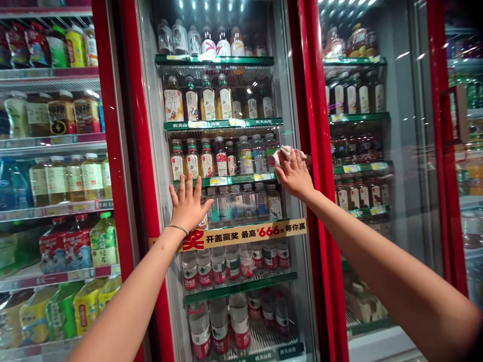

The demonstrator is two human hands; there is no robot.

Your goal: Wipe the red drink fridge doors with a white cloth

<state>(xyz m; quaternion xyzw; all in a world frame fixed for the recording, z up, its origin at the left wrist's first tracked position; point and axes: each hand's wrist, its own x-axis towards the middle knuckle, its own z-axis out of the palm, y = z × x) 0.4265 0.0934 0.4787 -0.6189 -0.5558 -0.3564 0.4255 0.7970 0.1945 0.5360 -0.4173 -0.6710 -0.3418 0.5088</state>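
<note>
A tall refrigerated drinks cabinet with a red frame (145, 151) fills the centre of the view. Its glass door (241, 201) is closed, and green shelves (222, 123) behind it carry upright rows of bottles (221, 156), with tea and juice on the upper levels and water below. A yellow promotional strip (249, 233) printed with red and black characters runs across the door at mid-height. A second cabinet (358, 166) stands just beside it on the right, and open shelving (56, 141) stocked with larger bottles lies to the left.

The person's left hand (188, 203) is spread flat against the glass, fingers apart and pointing upward, gripping nothing; a thin bracelet (176, 228) circles the wrist just above the yellow strip. The right hand (295, 175) is likewise pressed to the glass near the door's right edge, with fingers extended over a small pale cloth (284, 154). The cloth is bunched between the fingertips and the glass, level with the third shelf from the top and close to the red frame.
</note>
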